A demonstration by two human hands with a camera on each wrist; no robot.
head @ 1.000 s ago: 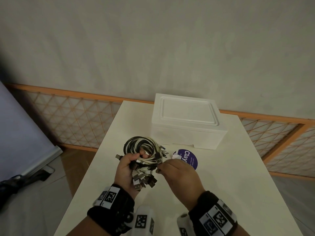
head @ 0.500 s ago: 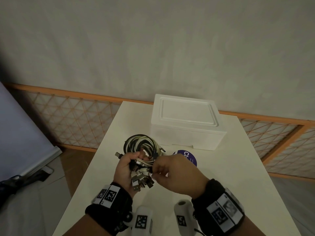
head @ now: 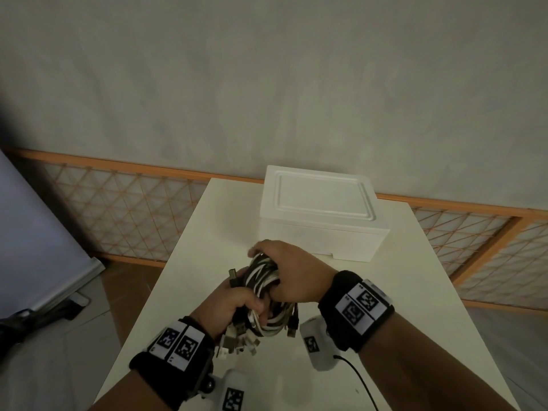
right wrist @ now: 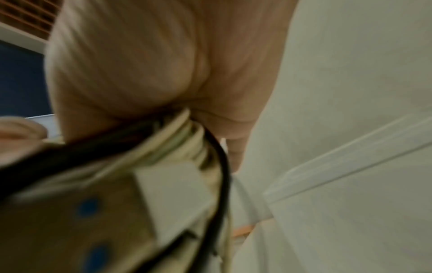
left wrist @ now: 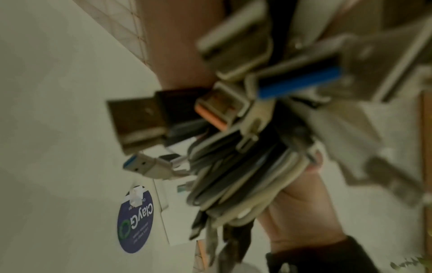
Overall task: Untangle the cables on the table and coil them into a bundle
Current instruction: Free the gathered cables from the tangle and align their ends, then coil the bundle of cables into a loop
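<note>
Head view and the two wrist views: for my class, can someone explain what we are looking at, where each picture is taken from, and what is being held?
No machine here: a person works bare-handed, wearing a head camera and one camera on each wrist band. The head view looks down at a table with a foam box at the back. The left hand and right hand both grip a coil of cables, plugs dangling below. The left wrist view shows those plugs close up, plus a round sticker on the table. The right wrist view is blurred: palm and cables.
</note>
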